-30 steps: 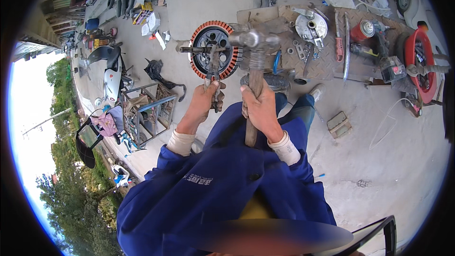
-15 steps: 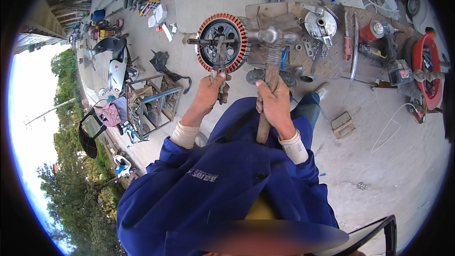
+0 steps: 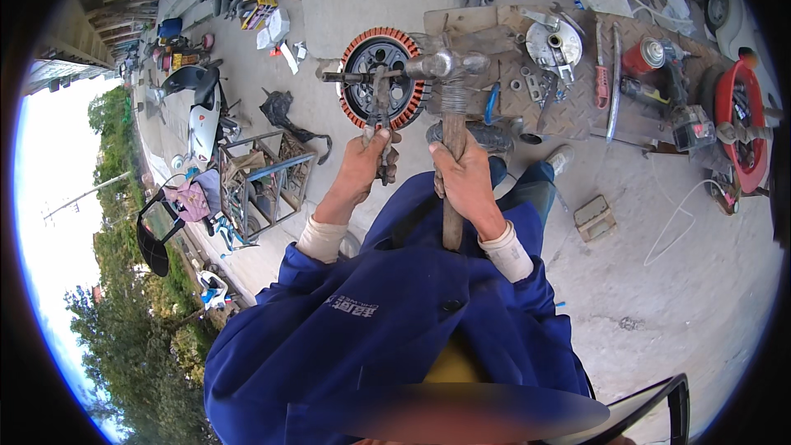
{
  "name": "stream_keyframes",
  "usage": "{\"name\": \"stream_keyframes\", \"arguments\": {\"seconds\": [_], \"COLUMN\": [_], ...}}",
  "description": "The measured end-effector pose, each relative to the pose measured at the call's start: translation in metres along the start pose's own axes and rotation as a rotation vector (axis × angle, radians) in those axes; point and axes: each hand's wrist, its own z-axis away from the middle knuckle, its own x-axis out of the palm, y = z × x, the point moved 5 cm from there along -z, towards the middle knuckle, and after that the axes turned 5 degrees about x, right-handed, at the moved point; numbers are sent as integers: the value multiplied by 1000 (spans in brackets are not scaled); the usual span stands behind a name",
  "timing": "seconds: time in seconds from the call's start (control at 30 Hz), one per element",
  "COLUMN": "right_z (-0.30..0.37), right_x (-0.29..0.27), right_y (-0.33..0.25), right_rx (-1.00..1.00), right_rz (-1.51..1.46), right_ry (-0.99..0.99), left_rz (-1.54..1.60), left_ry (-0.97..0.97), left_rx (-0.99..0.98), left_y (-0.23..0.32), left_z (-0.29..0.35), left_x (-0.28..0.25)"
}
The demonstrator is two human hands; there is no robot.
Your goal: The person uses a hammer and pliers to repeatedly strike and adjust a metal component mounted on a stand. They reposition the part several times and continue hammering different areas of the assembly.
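Observation:
My right hand [image 3: 466,180] is wrapped round the wooden handle of a hammer [image 3: 446,64], whose worn metal head has wire bound below it. The hammer head lies at the right end of a dark metal rod [image 3: 349,77]; I cannot tell whether they touch. My left hand [image 3: 359,161] is closed on the handles of worn pliers [image 3: 381,103], and the pliers' jaws hold the rod sideways. Behind the rod stands a motor stator [image 3: 346,97], a ring with copper-orange teeth round a black hub with holes. The hammer head partly covers its right side.
On the metal-plate bench [image 3: 581,111] at the right lie a round metal brake plate [image 3: 554,43], a red-handled tool [image 3: 602,86], a spray can [image 3: 645,55] and a cordless drill [image 3: 685,95]. A red basin [image 3: 746,136] holds tools. A metal-frame crate [image 3: 268,166] stands left; a brick-like block [image 3: 595,217] lies right.
My right hand has swung the hammer leftward, bringing its head from right of the stator to the rod's end. The left hand, pliers and rod have barely shifted.

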Motion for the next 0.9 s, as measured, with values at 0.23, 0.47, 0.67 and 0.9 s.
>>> {"name": "stream_keyframes", "arguments": {"seconds": [0.23, 0.47, 0.67, 0.9], "right_z": [20, 4, 7, 14], "right_x": [-16, 2, 0, -30], "right_y": [-36, -16, -25, -38], "right_rx": [-69, -99, -60, 34], "right_rz": [-222, -74, -74, -30], "right_ry": [128, 100, -3, 70], "left_rz": [37, 45, 51, 52], "left_ry": [3, -33, -32, -50], "left_rx": [-3, -4, 57, 59], "left_y": [-2, -5, -4, -5], "left_z": [3, 3, 2, -2], "left_x": [2, 1, 3, 19]}}
